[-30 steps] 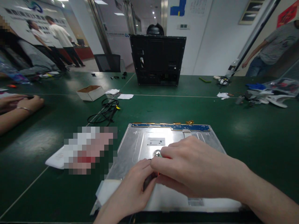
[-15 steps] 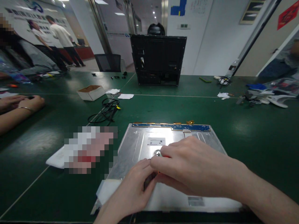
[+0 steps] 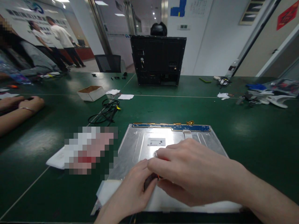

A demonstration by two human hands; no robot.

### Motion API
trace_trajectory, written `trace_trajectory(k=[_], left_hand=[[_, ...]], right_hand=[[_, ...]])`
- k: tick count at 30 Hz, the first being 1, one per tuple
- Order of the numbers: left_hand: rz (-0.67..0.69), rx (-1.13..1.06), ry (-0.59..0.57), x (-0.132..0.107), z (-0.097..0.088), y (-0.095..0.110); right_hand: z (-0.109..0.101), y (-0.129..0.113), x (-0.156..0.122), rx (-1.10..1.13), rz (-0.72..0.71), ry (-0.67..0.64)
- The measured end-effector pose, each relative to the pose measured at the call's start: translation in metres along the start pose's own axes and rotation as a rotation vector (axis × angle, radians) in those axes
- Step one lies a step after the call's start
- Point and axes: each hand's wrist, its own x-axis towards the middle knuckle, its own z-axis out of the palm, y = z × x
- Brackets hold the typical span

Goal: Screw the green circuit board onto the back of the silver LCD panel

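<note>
A display panel [image 3: 130,161] lies face-down before me, its silver metal back up, with a blue circuit board [image 3: 161,127] along the far edge. Over its middle, my left hand [image 3: 137,183] and my right hand [image 3: 184,171] meet with fingers bent and closed. A small orange-red bit [image 3: 159,177] shows between them, but the rest of what they grip is hidden. Just beyond the right fingertips is a round metal spot [image 3: 155,153] on the panel, partly covered. White film [image 3: 107,191] sticks out at the panel's near left corner.
Left of the panel are a pixelated packet [image 3: 58,158], black cables [image 3: 105,112] and a small box [image 3: 91,93]. A black monitor housing [image 3: 158,59] stands at the back. Another person's hands [image 3: 30,104] rest at far left. Assorted parts [image 3: 263,95] lie at right.
My right hand has shifted slightly left and its fingers cover more of the round metal spot. My left hand stays nearly in place.
</note>
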Motion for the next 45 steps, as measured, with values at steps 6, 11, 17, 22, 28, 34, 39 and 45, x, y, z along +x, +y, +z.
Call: trace_trajectory(k=[6, 11, 17, 22, 28, 34, 39, 45], left_hand=[[0.024, 0.021, 0.035, -0.0010, -0.0003, -0.0009], [0.008, 0.033, 0.034, -0.0014, -0.0007, -0.0001], [0.008, 0.026, 0.022, -0.0016, -0.0007, 0.0009], [0.010, 0.001, 0.017, -0.0007, -0.0021, 0.0013], [-0.009, 0.019, 0.025, -0.0006, -0.0017, 0.0026], [-0.001, 0.011, 0.018, -0.0006, -0.0024, 0.0028], [0.007, -0.011, 0.010, -0.0004, -0.0025, 0.0023], [-0.009, -0.002, 0.000, 0.0003, -0.0032, 0.0035]], right_hand=[[0.0011, 0.0016, -0.0008, -0.084, 0.015, 0.007], [0.0011, -0.0004, -0.0006, -0.048, 0.005, 0.013], [0.0000, -0.0003, -0.0004, -0.014, 0.008, 0.013], [0.0004, 0.0016, -0.0002, -0.059, 0.037, 0.009], [-0.0006, 0.0001, -0.0002, -0.063, 0.023, 0.005], [-0.0009, -0.0007, -0.0009, 0.025, 0.003, -0.003], [0.0008, 0.0016, -0.0010, -0.030, 0.025, 0.020], [0.0007, 0.0008, -0.0010, -0.093, 0.025, -0.010]])
